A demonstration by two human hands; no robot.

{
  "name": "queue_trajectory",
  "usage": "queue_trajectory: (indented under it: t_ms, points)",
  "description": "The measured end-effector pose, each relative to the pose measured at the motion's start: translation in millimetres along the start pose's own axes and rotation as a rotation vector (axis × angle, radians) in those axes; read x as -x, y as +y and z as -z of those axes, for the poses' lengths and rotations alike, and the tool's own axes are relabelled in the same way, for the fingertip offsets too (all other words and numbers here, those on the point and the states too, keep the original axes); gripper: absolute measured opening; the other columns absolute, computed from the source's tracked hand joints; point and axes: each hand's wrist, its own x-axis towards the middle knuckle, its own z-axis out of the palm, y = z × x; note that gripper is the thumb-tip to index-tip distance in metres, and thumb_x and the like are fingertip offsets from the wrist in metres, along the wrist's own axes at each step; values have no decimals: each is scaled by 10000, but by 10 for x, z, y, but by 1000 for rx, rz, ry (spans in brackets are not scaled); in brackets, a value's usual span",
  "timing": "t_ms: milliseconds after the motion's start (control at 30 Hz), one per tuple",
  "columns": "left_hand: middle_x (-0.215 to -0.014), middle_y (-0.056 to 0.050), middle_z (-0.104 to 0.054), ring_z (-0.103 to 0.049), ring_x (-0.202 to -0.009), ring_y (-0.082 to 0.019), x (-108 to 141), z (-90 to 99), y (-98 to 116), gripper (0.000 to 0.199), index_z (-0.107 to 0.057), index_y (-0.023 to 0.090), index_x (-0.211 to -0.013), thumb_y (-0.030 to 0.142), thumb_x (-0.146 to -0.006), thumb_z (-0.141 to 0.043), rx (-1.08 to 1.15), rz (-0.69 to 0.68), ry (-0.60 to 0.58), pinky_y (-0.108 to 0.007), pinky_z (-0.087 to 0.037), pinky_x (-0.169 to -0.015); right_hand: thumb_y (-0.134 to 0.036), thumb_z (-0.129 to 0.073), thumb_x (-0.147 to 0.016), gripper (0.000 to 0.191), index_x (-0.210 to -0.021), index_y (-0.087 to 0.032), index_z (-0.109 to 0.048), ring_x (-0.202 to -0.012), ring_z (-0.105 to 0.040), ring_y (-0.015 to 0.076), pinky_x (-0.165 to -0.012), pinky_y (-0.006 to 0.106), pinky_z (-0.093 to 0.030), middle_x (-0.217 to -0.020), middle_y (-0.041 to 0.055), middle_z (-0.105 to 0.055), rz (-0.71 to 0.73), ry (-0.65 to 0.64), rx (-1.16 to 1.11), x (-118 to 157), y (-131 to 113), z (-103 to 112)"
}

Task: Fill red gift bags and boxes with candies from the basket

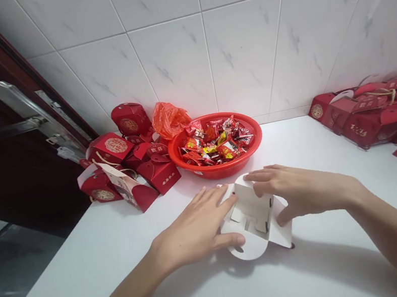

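Small open-topped card box (251, 211), white inside, a bit of dark red showing at the near right corner: on the bench (70, 273), directly between the hands. Near rounded white card flap (252, 246) folded out toward the person; squarish white card flap (280, 231) splayed out under the right thumb.

Step reads as working the box open. My take: light, even pressure from both sides, push at the fold lines, not mid-panel, or thin card will crease. Keep fingertips clear of the slots. Inner tabs visible at the bottom; can't tell if fully locked, so worth checking they lie flat.

Left hand (196, 223): spread, not closed. Thumb on near rounded flap by its hole, fingers along left and far-left edge. Right hand (301, 189): fingers curved over the far edge, thumb set apart on right flap. Contact yes; pinching or just steadying, can't tell.

Beyond the left hand: pile of red printed card boxes (159, 176), some with twine handles. Beyond the right hand, off to its right: second red card box cluster (378, 122). Straight past both hands: round red plastic basket (219, 169) of shiny wrapped sweets (216, 142), crumpled translucent red plastic bag (170, 118) at its far left.
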Motion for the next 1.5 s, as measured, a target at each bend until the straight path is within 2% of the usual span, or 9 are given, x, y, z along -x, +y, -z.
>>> queue_trajectory:
  t_ms: [200, 433, 600, 767, 900, 1033, 1200, 1400, 1500]
  points:
    - [-1555, -181, -401, -450, -1373, -384, -94, -92, -34, 539, -552, 204, -1348, 551, -935, -541, -58, 144, 61, -492, -418, -1056, -102, -728, -778, 213, -974, -170, -679, -1163, -629, 329, -939, 426, -511, -1240, 140, -660, -33, 48, 113, -165, 34, -77]
    - [-1467, -118, -514, -500, -1316, -354, -37, -15, -93, 577, -566, 276, -1356, 641, -912, -517, 7, 73, 146, -448, -457, -1006, -88, -617, -806, 331, -1106, -211, -679, -1079, -661, 251, -837, 343, -540, -1303, 96, -640, -13, 46, -99, -77, 105, 114]
    - [-1380, -85, -602, -555, -1250, -304, 5, 98, -110, 507, -607, 276, -1330, 592, -949, -495, 17, 15, 236, -431, -465, -1027, -317, -563, -912, 191, -992, -206, -697, -914, -672, 196, -831, 323, -528, -1035, 57, -731, -5, 323, -338, -105, 290, 253]
    - [-1321, -56, -667, -577, -1262, -257, -66, 308, -301, 416, -700, 243, -1221, 491, -984, -464, 152, 51, 472, -379, -445, -1090, -534, -605, -838, 382, -714, -175, -651, -655, -599, 174, -602, 287, -481, -711, 59, -680, -248, 673, -600, -374, 776, -104]
    - [-1150, -54, -748, -677, -1077, -233, -399, 586, -620, 347, -753, 196, -1066, 404, -948, -502, 205, 84, 588, -334, -512, -983, -590, -527, -827, 468, -581, -192, -534, -504, -462, 132, -511, 272, -384, -508, 12, -523, -494, 967, -800, -591, 1087, -658]
    - [-1172, -53, -750, -678, -1094, -237, -951, 747, -946, 318, -757, 180, -1084, 282, -910, -512, 146, 153, 443, -310, -504, -974, -609, -479, -830, 480, -605, -190, -541, -461, -438, 134, -473, 276, -353, -499, 6, -510, -540, 920, -941, -682, 1144, -993]
    - [-1254, -85, -716, -673, -1127, -243, -1581, 747, -1174, 419, -716, 160, -1207, 99, -843, -519, 77, 168, 219, -290, -489, -991, -564, -491, -824, 423, -613, -198, -520, -474, -481, 145, -497, 276, -369, -510, 6, -538, -532, 813, -837, -697, 1110, -1013]
    - [-1449, -102, -579, -520, -1353, -258, -1969, 737, -1442, 660, -623, 171, -1340, -31, -724, -499, 67, 282, 321, -318, -391, -1118, -505, -439, -817, 382, -595, -201, -504, -513, -487, 154, -534, 282, -372, -539, 23, -566, -499, 756, -756, -736, 1136, -999]
    - [-1405, -109, -617, -578, -1289, -248, -2085, 742, -1603, 635, -606, 159, -1354, -2, -756, -463, 98, 322, 378, -333, -442, -1076, -496, -442, -820, 381, -584, -202, -496, -545, -500, 168, -557, 288, -375, -542, 26, -558, -475, 755, -746, -761, 1150, -1013]
